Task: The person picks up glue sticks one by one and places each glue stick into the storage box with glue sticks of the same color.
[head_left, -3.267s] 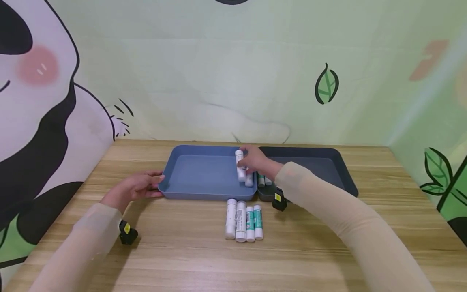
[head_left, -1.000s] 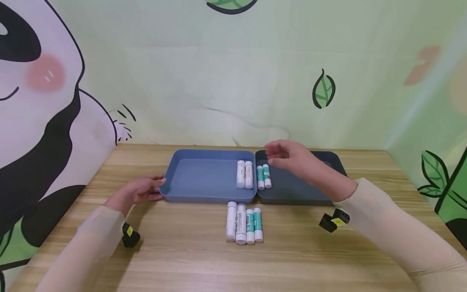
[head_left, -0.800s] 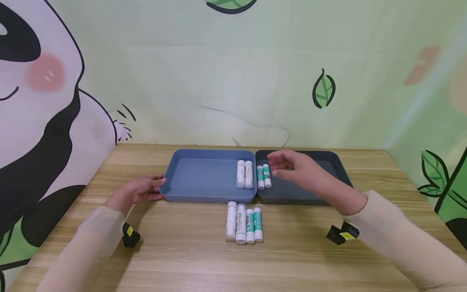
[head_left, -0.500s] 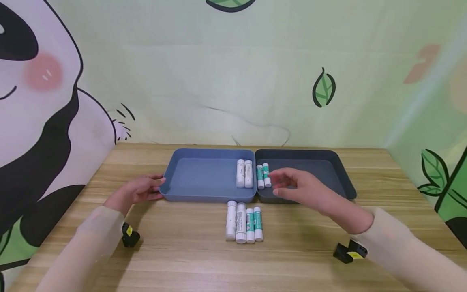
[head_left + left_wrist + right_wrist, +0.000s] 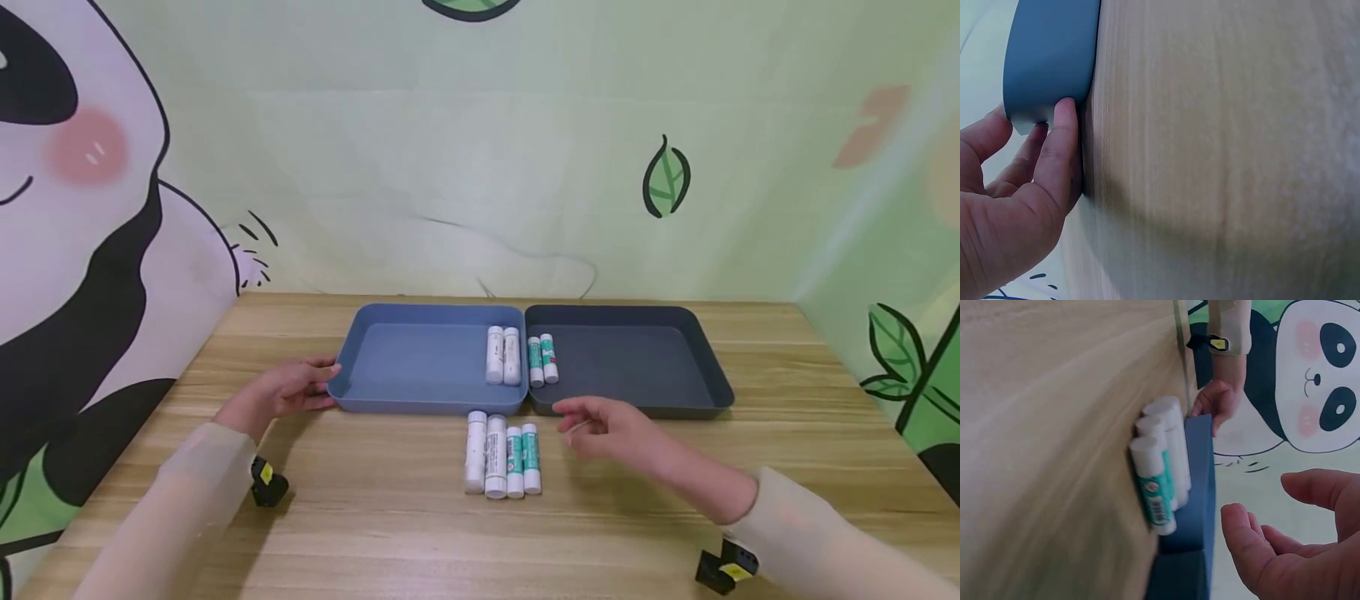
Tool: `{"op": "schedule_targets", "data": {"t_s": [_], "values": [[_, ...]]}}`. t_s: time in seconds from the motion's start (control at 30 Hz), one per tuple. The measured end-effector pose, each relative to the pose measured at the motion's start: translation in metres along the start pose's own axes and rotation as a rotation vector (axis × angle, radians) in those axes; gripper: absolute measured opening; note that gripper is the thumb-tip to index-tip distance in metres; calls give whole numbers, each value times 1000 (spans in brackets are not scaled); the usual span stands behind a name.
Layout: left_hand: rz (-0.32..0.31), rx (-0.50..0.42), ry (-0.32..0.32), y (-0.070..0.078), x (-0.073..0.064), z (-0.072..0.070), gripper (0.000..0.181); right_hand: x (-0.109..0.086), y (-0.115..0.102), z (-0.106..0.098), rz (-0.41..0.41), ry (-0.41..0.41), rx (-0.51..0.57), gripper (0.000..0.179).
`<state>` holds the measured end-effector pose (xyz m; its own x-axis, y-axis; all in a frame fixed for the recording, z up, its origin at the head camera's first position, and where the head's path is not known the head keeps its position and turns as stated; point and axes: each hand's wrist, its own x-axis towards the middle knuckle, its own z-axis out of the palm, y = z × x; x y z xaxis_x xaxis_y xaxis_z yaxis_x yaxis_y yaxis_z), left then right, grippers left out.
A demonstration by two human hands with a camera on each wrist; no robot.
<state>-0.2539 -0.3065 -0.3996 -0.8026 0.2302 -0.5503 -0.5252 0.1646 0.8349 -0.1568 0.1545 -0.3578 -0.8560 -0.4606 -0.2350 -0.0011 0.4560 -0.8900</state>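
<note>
My left hand (image 5: 288, 390) holds the left end of the blue tray (image 5: 420, 406); in the left wrist view the thumb is at the rim and the fingers (image 5: 1060, 144) lie against the outer wall. My right hand (image 5: 611, 429), holding nothing, hovers in front of the dark grey tray (image 5: 637, 410), fingers loosely bent. Left of it, a row on the table has two larger white glue sticks (image 5: 476, 454) and two smaller green-labelled glue sticks (image 5: 531, 458). Two white glue sticks (image 5: 495, 356) lie in the blue tray, two green-labelled ones (image 5: 549, 360) in the grey tray.
Both trays stand end to end near the back of the wooden table (image 5: 375, 533). Behind rises a pale green wall sheet (image 5: 360, 167) with a panda and leaf print. A small black camera (image 5: 727, 567) sits at the right wrist, another (image 5: 267, 483) at the left.
My right hand set a white glue stick down in the blue tray, let go, then moved right and down toward me past the grey tray. The left hand stays at the tray's end.
</note>
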Motion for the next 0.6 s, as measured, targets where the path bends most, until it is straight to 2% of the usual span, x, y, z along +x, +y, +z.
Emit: {"op": "schedule_targets", "data": {"t_s": [0.3,0.6], "values": [[-13,-14,10,1,-1,-1,74,9,17,22,146,-20,173,62],[-20,-10,3,0,1,-2,74,18,23,34,210,2,236,66]]}}
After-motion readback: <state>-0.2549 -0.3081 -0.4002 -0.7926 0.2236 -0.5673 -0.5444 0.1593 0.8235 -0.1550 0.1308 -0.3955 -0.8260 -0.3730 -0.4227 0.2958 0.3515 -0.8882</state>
